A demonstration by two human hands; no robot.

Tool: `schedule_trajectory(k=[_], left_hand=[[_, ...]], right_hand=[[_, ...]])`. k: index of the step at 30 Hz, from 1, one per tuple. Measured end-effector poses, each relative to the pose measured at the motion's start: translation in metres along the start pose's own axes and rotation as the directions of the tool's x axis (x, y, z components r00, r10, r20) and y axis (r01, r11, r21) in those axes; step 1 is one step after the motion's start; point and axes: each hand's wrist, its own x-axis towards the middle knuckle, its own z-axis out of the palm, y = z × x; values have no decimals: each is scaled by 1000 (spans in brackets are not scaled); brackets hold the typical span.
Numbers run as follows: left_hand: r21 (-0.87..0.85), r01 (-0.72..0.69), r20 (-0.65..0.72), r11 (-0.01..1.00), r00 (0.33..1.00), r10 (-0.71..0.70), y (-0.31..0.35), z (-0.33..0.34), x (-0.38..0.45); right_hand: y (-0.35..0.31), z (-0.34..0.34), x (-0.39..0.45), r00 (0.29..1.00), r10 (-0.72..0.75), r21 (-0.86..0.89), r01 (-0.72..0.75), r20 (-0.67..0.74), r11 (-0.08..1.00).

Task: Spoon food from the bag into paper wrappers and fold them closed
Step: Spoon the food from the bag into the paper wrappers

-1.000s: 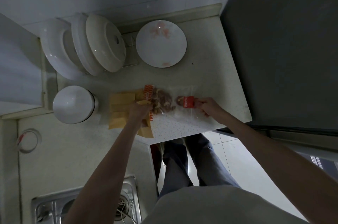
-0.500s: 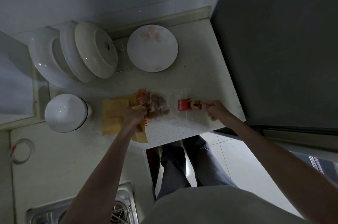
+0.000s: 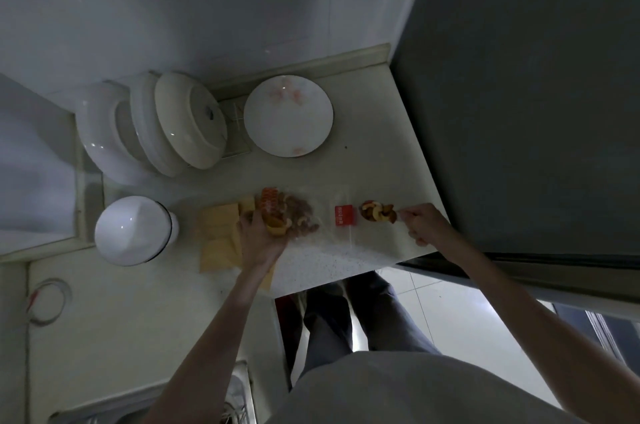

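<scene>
The right hand (image 3: 420, 222) pinches the handle of a spoon (image 3: 398, 215) whose bowl carries a heap of mixed nuts (image 3: 376, 211), held above the bench (image 3: 374, 160) just right of the clear bag's (image 3: 332, 226) red label (image 3: 344, 215). The spoon's long axis runs left to right, load end pointing left. The open paper wrapper (image 3: 276, 227) sits in the left hand (image 3: 263, 233), whose grip curls round it at the bag's left end, over the stack of yellow wrappers (image 3: 218, 233). So the load lies well right of the wrapper, with the bag between them, and I judge it must travel left across the bag. The dim light hides the spoon's bowl and the bag's mouth; the left fingers are partly covered by the wrapper
</scene>
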Motion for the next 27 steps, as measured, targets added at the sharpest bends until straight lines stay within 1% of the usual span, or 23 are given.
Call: schedule_trajectory(k=[1, 3, 5, 6, 10, 13, 16, 23, 27], left_hand=[[51, -50, -42, 997, 998, 52, 2, -1, -4], [86, -154, -114, 984, 980, 163, 9, -3, -10], [82, -260, -131, 962, 954, 269, 22, -4, -14], [62, -291, -121, 955, 947, 296, 28, -5, -16], [-9, -330, -70, 944, 942, 329, 56, -15, -30], [62, -393, -112, 917, 911, 398, 72, -18, -39], [26, -429, -147, 903, 892, 428, 84, -20, -45], [36, -509, -223, 860, 835, 503, 111, -24, -55], [-9, -508, -254, 861, 834, 490, 121, -22, -55]], right_hand=[[-7, 0, -4, 1000, -12, -11, 12, 14, 1000], [-23, -1, -14, 998, -38, -30, 39, 39, 999], [-43, -2, -25, 995, -76, -61, 79, 63, 995], [-55, -3, -31, 991, -105, -83, 112, 85, 990], [-103, -7, -56, 960, -206, -163, 238, 189, 958], [-133, -7, -68, 943, -237, -217, 289, 235, 932], [-153, -7, -74, 941, -225, -275, 293, 254, 916], [-176, -12, -81, 933, -232, -346, 322, 276, 881], [-186, -17, -89, 940, -220, -428, 317, 261, 847]])
